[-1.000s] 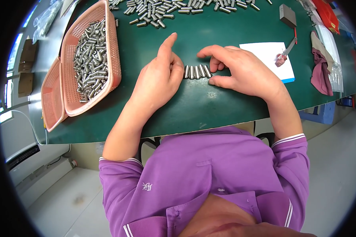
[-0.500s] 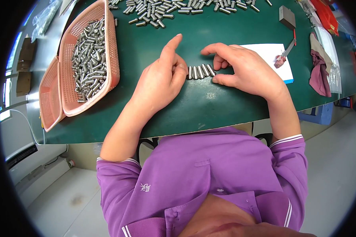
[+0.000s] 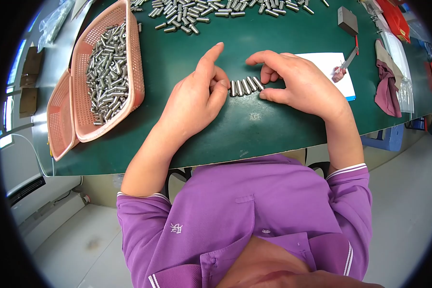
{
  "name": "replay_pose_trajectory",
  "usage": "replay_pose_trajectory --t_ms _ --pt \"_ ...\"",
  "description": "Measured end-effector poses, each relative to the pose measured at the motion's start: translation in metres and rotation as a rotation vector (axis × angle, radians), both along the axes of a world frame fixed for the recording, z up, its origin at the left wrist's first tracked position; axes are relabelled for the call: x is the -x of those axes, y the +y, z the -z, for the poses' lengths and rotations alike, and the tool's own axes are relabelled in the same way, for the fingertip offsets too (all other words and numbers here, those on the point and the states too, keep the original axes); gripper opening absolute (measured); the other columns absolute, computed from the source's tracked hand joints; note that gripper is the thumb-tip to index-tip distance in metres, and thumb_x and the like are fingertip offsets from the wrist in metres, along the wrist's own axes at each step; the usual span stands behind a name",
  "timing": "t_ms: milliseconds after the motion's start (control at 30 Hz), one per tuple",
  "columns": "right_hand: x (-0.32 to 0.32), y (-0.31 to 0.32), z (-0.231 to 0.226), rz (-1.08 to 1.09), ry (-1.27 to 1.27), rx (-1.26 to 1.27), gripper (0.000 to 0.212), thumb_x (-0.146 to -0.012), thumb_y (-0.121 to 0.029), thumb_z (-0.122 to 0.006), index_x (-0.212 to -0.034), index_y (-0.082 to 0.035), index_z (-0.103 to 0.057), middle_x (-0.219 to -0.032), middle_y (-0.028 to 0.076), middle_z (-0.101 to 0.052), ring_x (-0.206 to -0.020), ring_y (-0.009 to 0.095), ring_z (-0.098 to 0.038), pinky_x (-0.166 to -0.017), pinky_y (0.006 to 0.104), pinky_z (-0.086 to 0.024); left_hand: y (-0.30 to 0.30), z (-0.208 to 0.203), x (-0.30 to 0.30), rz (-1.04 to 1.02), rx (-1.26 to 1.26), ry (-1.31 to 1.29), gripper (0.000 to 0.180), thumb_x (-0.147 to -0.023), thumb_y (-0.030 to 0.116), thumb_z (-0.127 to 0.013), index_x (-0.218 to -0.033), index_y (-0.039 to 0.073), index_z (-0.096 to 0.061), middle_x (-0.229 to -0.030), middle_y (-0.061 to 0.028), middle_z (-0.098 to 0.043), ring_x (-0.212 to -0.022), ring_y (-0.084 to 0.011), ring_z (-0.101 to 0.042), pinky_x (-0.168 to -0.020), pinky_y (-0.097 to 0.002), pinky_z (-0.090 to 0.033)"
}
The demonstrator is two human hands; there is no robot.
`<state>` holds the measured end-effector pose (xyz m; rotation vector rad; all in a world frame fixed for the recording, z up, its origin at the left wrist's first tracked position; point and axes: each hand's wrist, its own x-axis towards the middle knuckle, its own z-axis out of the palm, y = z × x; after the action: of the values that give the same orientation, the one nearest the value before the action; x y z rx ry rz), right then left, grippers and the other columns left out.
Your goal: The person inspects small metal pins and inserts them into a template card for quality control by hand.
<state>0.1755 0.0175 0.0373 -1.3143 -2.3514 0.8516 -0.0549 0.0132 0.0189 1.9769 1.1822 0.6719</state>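
A short row of silvery metal pins [image 3: 245, 87] lies side by side on the green table, between my two hands. My left hand [image 3: 199, 91] is at the row's left end, thumb tip close to the first pin. Its index finger stretches up and away, while the other fingers are curled and partly hidden. At the right end is my right hand [image 3: 297, 84], thumb and index finger apart, with the thumb tip at the last pin. The right hand's remaining fingers bend inward beside the row. Neither hand has a pin lifted off the table.
A pink plastic basket [image 3: 138, 72] full of similar pins stands at left, another pink basket [image 3: 60, 120] beside it. Loose pins [image 3: 187, 12] spread along the far side. At right are white paper [image 3: 317, 60], a knife-like tool [image 3: 351, 56], a grey metal block [image 3: 347, 21] and a maroon cloth [image 3: 388, 91].
Both hands and the row of pins have shifted very slightly to the right. The pins lean a little more, and a slight gap shows by the left thumb.
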Motion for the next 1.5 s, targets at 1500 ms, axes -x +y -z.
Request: replay_pose_trajectory --t_ms 1500 --pt "0.0 0.002 0.005 -0.038 0.085 0.006 0.045 -0.077 -0.014 -0.071 -0.118 -0.008 -0.055 -0.082 0.005 -0.064 -0.082 0.023 -0.063 -0.074 0.0341 -0.049 0.014 0.016 -0.011 -0.118 0.429 -0.503 0.038 -0.079 -0.003 -0.07 -0.112 -0.002 -0.05 -0.089 -0.0031 -0.055 -0.076 -0.0067 -0.056 -0.068 -0.0204 -0.051"
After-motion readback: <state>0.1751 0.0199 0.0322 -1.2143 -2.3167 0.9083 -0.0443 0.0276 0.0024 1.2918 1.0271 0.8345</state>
